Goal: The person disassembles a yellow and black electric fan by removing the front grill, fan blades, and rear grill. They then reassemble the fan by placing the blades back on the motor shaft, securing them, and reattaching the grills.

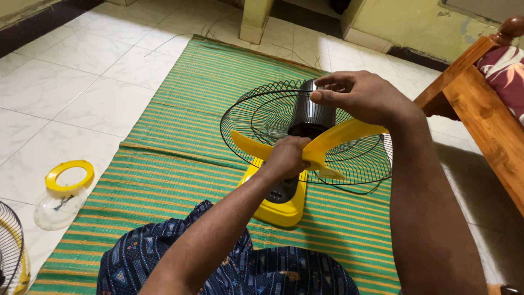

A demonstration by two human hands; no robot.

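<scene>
Yellow stuff: the fan blades (333,143) and the fan base (278,205) are both bright yellow plastic, sitting mid-mat right in front of the person's knees.
Where the fan is: lying on the green striped mat (180,136), tipped so the back grille (327,158) faces up, which looks like it keeps the hub easy to get at from above.
Left hand (286,158): fingers curled tight around the middle of the blades, right at the hub, looks like it's steadying them so they don't spin.
Right hand (363,98): up on top of the shiny motor housing (312,112), thumb and fingers partly closed and pinching at its upper edge; can't see exactly what's under the fingertips.
Off to the side: a yellow ring (69,175) with a clear plastic cover (54,210) on the white floor tiles (71,82), well apart from the fan, and another wire grille (12,251) at the left edge.
Right edge: wooden bed frame (480,109).
</scene>
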